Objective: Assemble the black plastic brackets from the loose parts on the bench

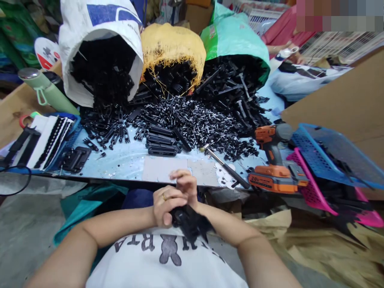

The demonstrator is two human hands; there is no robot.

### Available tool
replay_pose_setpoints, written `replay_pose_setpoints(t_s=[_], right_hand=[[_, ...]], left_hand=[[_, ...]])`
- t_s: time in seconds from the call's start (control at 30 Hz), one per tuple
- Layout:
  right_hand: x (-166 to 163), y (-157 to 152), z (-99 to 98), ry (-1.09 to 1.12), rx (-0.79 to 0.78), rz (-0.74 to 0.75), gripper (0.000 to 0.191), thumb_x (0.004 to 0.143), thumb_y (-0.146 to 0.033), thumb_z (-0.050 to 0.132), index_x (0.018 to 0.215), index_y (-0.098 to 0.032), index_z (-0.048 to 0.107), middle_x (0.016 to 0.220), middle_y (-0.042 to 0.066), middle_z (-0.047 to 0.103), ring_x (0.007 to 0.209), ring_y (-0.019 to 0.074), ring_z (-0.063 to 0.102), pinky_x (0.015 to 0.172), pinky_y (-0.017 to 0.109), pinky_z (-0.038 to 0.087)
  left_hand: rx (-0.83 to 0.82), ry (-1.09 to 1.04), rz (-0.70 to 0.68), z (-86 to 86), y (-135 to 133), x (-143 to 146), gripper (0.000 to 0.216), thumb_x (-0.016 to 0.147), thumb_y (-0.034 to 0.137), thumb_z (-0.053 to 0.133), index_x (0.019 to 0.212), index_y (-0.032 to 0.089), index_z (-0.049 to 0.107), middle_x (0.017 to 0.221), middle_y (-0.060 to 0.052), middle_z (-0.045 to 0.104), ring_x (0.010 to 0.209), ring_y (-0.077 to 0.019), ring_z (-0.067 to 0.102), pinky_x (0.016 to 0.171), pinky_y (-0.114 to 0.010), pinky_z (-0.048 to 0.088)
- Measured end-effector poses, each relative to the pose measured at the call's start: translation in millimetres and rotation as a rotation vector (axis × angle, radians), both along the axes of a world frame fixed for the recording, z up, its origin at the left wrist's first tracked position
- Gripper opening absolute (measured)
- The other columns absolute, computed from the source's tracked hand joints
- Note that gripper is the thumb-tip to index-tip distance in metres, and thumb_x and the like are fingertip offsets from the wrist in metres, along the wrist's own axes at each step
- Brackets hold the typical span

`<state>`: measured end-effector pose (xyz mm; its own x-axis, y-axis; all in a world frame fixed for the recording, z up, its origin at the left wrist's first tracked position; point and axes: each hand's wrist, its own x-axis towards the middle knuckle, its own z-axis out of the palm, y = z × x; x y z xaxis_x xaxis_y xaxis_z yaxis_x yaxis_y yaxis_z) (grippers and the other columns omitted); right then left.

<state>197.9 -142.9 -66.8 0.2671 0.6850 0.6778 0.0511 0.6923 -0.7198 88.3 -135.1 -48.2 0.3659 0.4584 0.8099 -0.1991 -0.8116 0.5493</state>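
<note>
My left hand (164,205), a ring on one finger, is closed round a black plastic part (190,223) held close to my chest, below the table's front edge. My right hand (186,185) lies against the left, fingers curled onto the same part. Straight ahead on the table (126,160) lies a stack of flat black plastic pieces (162,145). Behind it spreads a heap of small black parts with metal pins (198,120).
Three sacks of black parts stand at the back: white (99,48), yellow mesh (172,48), green (237,44). An orange cordless drill (274,164) and a hammer (225,166) lie right. Blue basket (333,154) and pink basket (312,188) are far right. A green bottle (48,92) lies left.
</note>
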Motion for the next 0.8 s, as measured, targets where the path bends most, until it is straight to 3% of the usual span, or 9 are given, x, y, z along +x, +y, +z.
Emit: replay_pose_setpoints(t_s=[0.07, 0.2, 0.27, 0.33, 0.4, 0.5, 0.53, 0.67, 0.8], right_hand=[[1, 29, -16.2, -0.104, -0.067, -0.142, 0.037, 0.096, -0.048, 0.018, 0.103, -0.023, 0.045, 0.105, 0.009, 0.050, 0.099, 0.0211, 0.052, 0.081, 0.039, 0.046], [55, 91, -25.9, -0.769, -0.322, -0.438, 0.035, 0.092, -0.041, 0.041, 0.115, -0.016, 0.049, 0.121, 0.013, 0.048, 0.116, 0.0256, 0.041, 0.098, 0.043, 0.034], [89, 112, -23.2, -1.055, -0.591, -0.510, 0.037, 0.090, -0.032, 0.049, 0.122, -0.013, 0.049, 0.118, 0.014, 0.052, 0.111, 0.0270, 0.045, 0.095, 0.040, 0.036], [117, 124, -16.5, -1.235, -0.804, -0.456, 0.036, 0.087, -0.023, 0.052, 0.122, -0.012, 0.052, 0.106, 0.013, 0.058, 0.099, 0.0264, 0.051, 0.087, 0.037, 0.040], [134, 128, -7.5, -1.293, -0.842, -0.547, 0.039, 0.087, -0.017, 0.051, 0.125, -0.012, 0.051, 0.107, 0.014, 0.058, 0.099, 0.0273, 0.051, 0.088, 0.039, 0.040], [135, 136, -1.1, -1.256, -0.638, -0.841, 0.049, 0.090, -0.025, 0.051, 0.136, -0.014, 0.041, 0.132, 0.016, 0.041, 0.118, 0.0319, 0.038, 0.100, 0.050, 0.028], [130, 142, -3.8, -1.257, -0.556, -0.819, 0.050, 0.091, -0.030, 0.051, 0.137, -0.015, 0.041, 0.136, 0.015, 0.037, 0.122, 0.0311, 0.034, 0.103, 0.050, 0.025], [98, 177, -38.1, -1.221, -0.461, -0.364, 0.044, 0.089, -0.042, 0.055, 0.125, -0.016, 0.055, 0.130, 0.010, 0.046, 0.122, 0.0239, 0.037, 0.106, 0.039, 0.029], [83, 218, -65.1, -1.094, -0.475, -0.238, 0.039, 0.084, -0.035, 0.063, 0.118, -0.016, 0.061, 0.124, 0.010, 0.050, 0.119, 0.0218, 0.042, 0.106, 0.036, 0.031]], left_hand=[[0.207, 0.098, 0.180, -19.3, 16, 2, 0.064, 0.092, 0.054, 0.010, 0.114, 0.013, 0.055, 0.089, -0.012, 0.061, 0.090, -0.0203, 0.058, 0.072, -0.032, 0.048], [0.423, 0.485, 0.499, -58.1, 70, -5, 0.074, 0.085, 0.066, 0.017, 0.127, 0.014, 0.051, 0.094, -0.013, 0.062, 0.088, -0.0229, 0.058, 0.075, -0.034, 0.047], [0.418, 0.758, 0.520, -70.6, 91, -8, 0.076, 0.082, 0.068, 0.025, 0.127, 0.014, 0.052, 0.095, -0.014, 0.063, 0.086, -0.0243, 0.059, 0.074, -0.034, 0.047], [0.379, 0.969, 0.481, -75.9, 101, -6, 0.074, 0.082, 0.066, 0.033, 0.128, 0.012, 0.052, 0.100, -0.016, 0.062, 0.094, -0.0266, 0.058, 0.079, -0.036, 0.047], [0.347, 1.069, 0.444, -74.7, 101, 0, 0.072, 0.081, 0.063, 0.041, 0.129, 0.010, 0.051, 0.116, -0.019, 0.057, 0.113, -0.0299, 0.050, 0.093, -0.039, 0.042], [0.313, 1.136, 0.440, -67.9, 93, 15, 0.075, 0.080, 0.057, 0.050, 0.134, 0.006, 0.043, 0.141, -0.021, 0.034, 0.135, -0.0321, 0.024, 0.110, -0.042, 0.024], [0.282, 1.165, 0.459, -66.4, 92, 20, 0.078, 0.080, 0.057, 0.052, 0.136, 0.004, 0.039, 0.144, -0.021, 0.027, 0.138, -0.0323, 0.017, 0.112, -0.043, 0.020], [0.142, 1.234, 0.556, -68.1, 104, 32, 0.089, 0.078, 0.064, 0.048, 0.140, 0.003, 0.030, 0.146, -0.024, 0.022, 0.138, -0.0354, 0.014, 0.112, -0.049, 0.015], [0.155, 1.236, 0.569, -72.9, 135, 35, 0.081, 0.083, 0.061, 0.042, 0.139, 0.004, 0.033, 0.142, -0.024, 0.030, 0.135, -0.0365, 0.023, 0.110, -0.052, 0.015]])
